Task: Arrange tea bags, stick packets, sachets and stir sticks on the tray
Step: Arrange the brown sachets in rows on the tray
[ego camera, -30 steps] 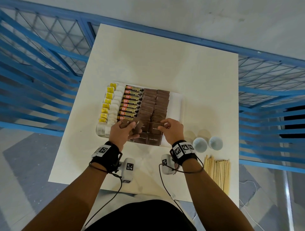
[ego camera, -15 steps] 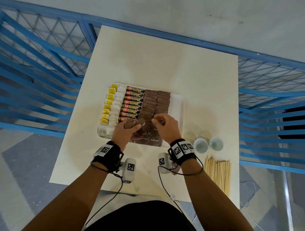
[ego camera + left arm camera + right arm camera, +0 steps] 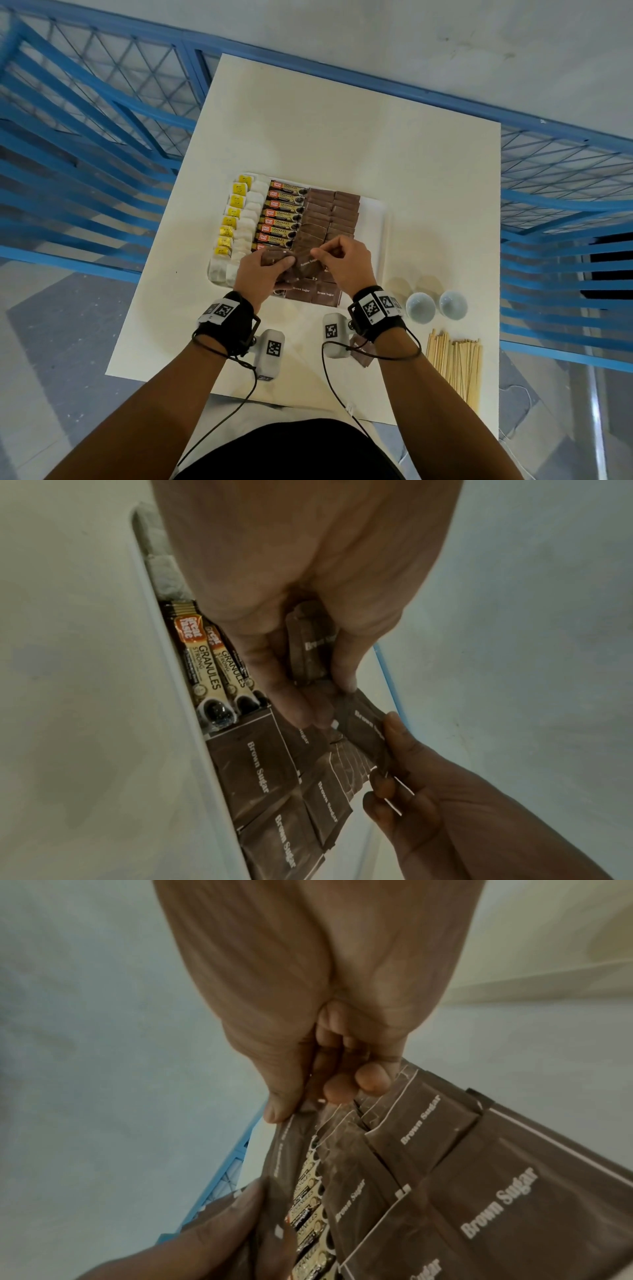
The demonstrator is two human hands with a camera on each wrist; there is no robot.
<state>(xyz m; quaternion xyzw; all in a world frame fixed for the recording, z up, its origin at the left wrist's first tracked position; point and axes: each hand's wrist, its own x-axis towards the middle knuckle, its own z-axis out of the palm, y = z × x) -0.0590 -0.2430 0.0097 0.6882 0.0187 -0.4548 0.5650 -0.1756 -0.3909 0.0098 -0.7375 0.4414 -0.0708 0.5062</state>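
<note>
Brown sugar sachet [image 3: 306, 265], long axis tilted, pinched by right hand [image 3: 346, 263]; left hand [image 3: 258, 275] grips a sachet stack [image 3: 310, 653] over the filled tray [image 3: 375, 219].

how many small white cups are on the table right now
2. Both stand on the table, off the tray, right of the right hand: one cup nearer the wrist, the other cup just right of it, above the stir sticks.
</note>
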